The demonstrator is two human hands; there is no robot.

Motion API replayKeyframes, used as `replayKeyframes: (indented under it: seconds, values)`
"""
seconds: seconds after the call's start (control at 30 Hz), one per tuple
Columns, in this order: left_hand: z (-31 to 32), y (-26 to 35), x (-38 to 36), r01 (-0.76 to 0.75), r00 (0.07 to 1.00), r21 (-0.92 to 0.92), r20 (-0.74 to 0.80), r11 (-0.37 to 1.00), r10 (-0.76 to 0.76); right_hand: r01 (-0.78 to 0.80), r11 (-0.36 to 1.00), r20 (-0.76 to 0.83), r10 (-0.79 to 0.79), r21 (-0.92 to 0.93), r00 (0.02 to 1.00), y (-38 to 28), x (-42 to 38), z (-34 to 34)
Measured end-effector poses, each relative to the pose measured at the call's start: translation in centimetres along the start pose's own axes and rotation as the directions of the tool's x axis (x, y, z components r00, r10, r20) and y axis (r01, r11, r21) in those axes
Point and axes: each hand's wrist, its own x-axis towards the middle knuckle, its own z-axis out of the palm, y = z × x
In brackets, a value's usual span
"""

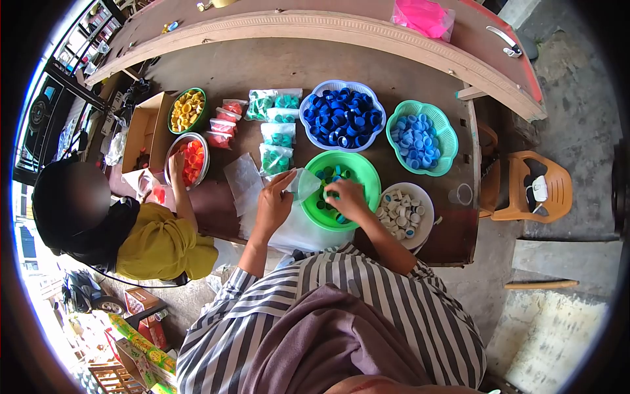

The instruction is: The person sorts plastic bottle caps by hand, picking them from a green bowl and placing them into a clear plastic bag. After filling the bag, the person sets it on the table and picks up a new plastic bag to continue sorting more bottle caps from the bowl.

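Note:
My left hand (275, 200) pinches the edge of a clear plastic bag (303, 184) at the left rim of a bright green bowl (373, 184). Inside that bowl lie green and some blue bottle caps (326, 176). My right hand (348, 199) is down in the bowl, its fingers curled around caps, partly hidden from view. More flat clear plastic bags (243, 177) lie left of my left hand. Filled bags of green caps (275, 157) sit just beyond it. A white bowl of white caps (401, 211) stands to the right of my right hand.
A dark blue cap basket (378, 134) and a turquoise basket (448, 141) stand behind. At left, a person (157, 240) has a hand in a bowl of orange caps (192, 163). Nearby are a cardboard box (146, 131), bags of red caps (223, 125) and yellow caps (188, 109). A clear cup (463, 194) is at right.

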Motion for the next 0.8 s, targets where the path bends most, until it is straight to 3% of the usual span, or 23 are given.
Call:
replayKeyframes:
  seconds: [0.07, 0.1, 0.13, 0.2, 0.27, 0.3, 0.33, 0.4, 0.47, 0.53, 0.6, 0.67, 0.73, 0.8]
  values:
    - [0.2, -0.1, -0.1, -0.028, 1.000, -0.005, -0.003, 1.000, 0.028, -0.012, 0.982, -0.139, 0.039, 0.187, 0.990, -2.9, 0.9, -4.1]
    - [0.4, -0.1, -0.1, -0.045, 0.999, 0.000, 0.000, 0.999, 0.045, 0.107, 0.969, -0.283, -0.041, 0.222, 0.958, -4.0, 1.2, -5.2]
    - [0.4, -0.1, -0.1, -0.062, 0.998, 0.005, 0.003, 0.998, 0.062, 0.238, 0.960, -0.432, -0.155, 0.145, 0.888, -5.7, 1.2, -6.7]
    - [0.5, 0.3, -0.3, -0.068, 0.998, -0.011, 0.009, 0.998, 0.068, 0.285, 0.906, -0.556, -0.069, 0.313, 0.828, -9.6, 0.7, -8.2]
    - [0.5, 0.7, -0.5, -0.068, 0.998, -0.026, 0.014, 0.997, 0.069, 0.342, 0.889, -0.587, -0.107, 0.305, 0.802, -11.7, 0.1, -8.3]
    - [0.5, 1.0, -0.6, -0.046, 0.999, -0.040, 0.027, 0.998, 0.047, 0.407, 0.875, -0.576, -0.197, 0.262, 0.794, -11.8, 0.4, -7.6]
    - [0.3, 1.1, -0.8, -0.022, 0.999, -0.053, 0.041, 0.998, 0.025, 0.379, 0.925, -0.388, -0.358, -0.024, 0.849, -11.6, 0.4, -8.0]
    - [0.3, 0.4, -1.0, -0.063, 0.998, -0.033, 0.024, 0.997, 0.063, 0.381, 0.922, -0.353, -0.381, -0.073, 0.854, -10.8, 0.6, -6.8]
    - [-0.1, 0.1, -1.1, -0.097, 0.995, -0.015, 0.003, 0.995, 0.097, 0.310, 0.904, -0.425, -0.166, 0.296, 0.890, -8.7, 1.5, -5.1]
    - [-0.9, 0.4, -1.4, -0.001, 1.000, -0.013, 0.024, 1.000, 0.002, 0.141, 0.883, -0.422, 0.069, 0.447, 0.904, -6.8, 1.8, -3.2]
    - [-1.0, -0.5, -1.5, -0.022, 1.000, -0.017, 0.004, 1.000, 0.022, 0.026, 0.968, -0.229, 0.033, 0.248, 0.973, -3.5, 1.4, -0.4]
    - [-1.1, -0.8, -1.2, -0.052, 0.998, -0.022, -0.021, 0.998, 0.051, 0.169, 0.984, 0.072, -0.165, -0.061, 0.984, -1.0, 0.3, 2.4]
    - [-1.3, -0.9, -0.9, -0.043, 0.999, -0.014, -0.022, 0.999, 0.043, 0.226, 0.966, 0.062, -0.220, -0.124, 0.973, -0.5, -1.2, 4.2]
    - [-1.4, -0.8, -0.7, -0.051, 0.998, -0.013, -0.026, 0.999, 0.051, 0.191, 0.883, 0.148, -0.140, -0.428, 0.979, -0.5, -1.8, 5.1]
